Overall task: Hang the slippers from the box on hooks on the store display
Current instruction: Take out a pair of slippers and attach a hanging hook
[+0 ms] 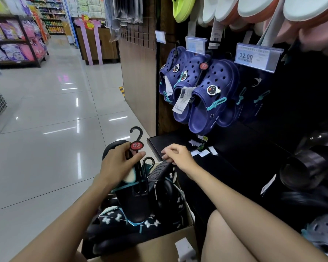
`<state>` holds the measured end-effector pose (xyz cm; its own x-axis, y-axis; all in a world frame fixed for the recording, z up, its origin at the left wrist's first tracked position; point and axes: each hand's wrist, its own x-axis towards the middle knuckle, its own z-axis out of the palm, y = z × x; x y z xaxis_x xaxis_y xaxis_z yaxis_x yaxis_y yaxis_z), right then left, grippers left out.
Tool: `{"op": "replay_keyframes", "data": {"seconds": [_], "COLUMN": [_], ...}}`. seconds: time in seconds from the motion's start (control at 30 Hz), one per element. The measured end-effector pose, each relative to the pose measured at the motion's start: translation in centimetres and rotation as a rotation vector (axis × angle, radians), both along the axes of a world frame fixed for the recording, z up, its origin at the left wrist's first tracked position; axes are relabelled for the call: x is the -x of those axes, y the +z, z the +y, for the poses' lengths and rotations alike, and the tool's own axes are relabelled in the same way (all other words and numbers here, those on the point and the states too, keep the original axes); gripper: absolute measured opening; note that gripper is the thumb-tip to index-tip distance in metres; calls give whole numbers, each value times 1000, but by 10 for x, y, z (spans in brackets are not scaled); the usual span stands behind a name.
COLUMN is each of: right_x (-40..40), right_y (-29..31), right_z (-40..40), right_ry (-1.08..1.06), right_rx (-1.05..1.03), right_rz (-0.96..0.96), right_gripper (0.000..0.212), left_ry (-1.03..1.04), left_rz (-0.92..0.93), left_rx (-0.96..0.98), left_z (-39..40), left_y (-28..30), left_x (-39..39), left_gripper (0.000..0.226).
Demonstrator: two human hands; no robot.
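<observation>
Your left-hand fingers (119, 157) are curled round the stem of a black hanger (135, 144), thumb pressed just under its red round tag; your left hand (116, 165) holds it over the cardboard box (159, 242). The hanger stands nearly upright, hook at the top and curling left. The dark slipper (134, 203) clipped to it hangs straight down into the box, its long axis vertical. Your right hand (178, 156), fingers loosely bent, rests on the sole of another dark slipper (161, 174) at the box's far right edge; I cannot tell whether it grips. More bow-trimmed slippers fill the box. It sits on a glossy tiled floor (45, 129) in a shop aisle. Beyond and right of the box, navy clogs (212, 95) hang toes-up on the display (292, 110).
</observation>
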<state>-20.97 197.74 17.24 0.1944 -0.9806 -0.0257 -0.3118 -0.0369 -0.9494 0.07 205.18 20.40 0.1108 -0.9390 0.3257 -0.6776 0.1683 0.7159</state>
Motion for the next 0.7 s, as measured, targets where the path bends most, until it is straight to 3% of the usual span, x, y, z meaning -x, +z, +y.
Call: {"op": "replay_keyframes", "data": {"seconds": [0.13, 0.27, 0.57, 0.7], "right_x": [19, 27, 34, 33], "right_y": [-35, -51, -100, -112], "right_z": [-16, -24, -46, -55], "right_ry": [50, 137, 124, 170], "right_rx": [-49, -139, -262, -335], "right_rz": [426, 673, 778, 647], "right_gripper": [6, 33, 62, 65], "left_ry": [8, 19, 65, 67], "left_rz": [-132, -154, -166, -178], "left_rx": [-6, -18, -16, -29], "left_z": [4, 1, -18, -29], "left_y": [2, 2, -4, -10], "left_x": [1, 4, 14, 19], "left_gripper": [43, 43, 38, 43]}}
